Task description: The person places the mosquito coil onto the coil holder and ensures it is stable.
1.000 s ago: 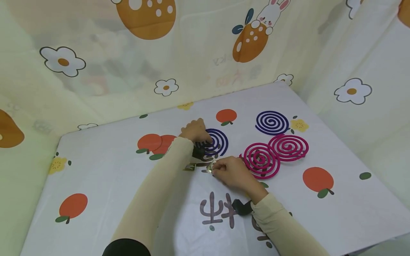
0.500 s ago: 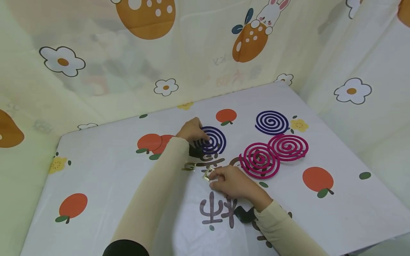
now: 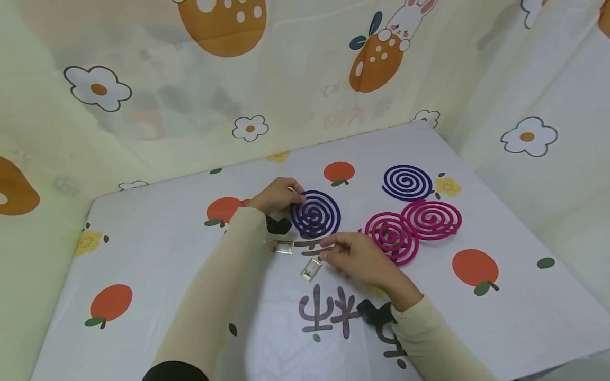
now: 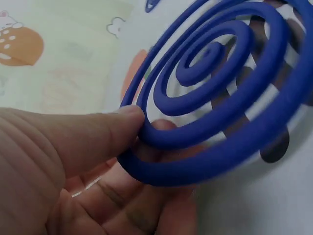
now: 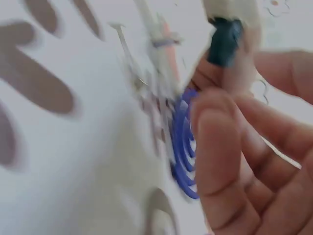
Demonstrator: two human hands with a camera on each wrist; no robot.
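Note:
In the head view my left hand pinches the left rim of a blue mosquito coil. The left wrist view shows the thumb on top and fingers beneath the coil's outer ring, with the coil tilted up. My right hand hovers with loosely bent fingers and nothing between them. Just left of its fingertips lies a small rectangular metal coil stand. A second metal stand lies under the left wrist, below the held coil. The right wrist view is blurred.
Another blue coil lies at the back right. Two pink coils overlap just beyond the right hand. The white printed tablecloth meets a patterned curtain at the back and right.
My right hand has let go of the metal stand, which now lies flat, and drawn back to the right. My left hand has shifted to the coil's left rim and tilted it.

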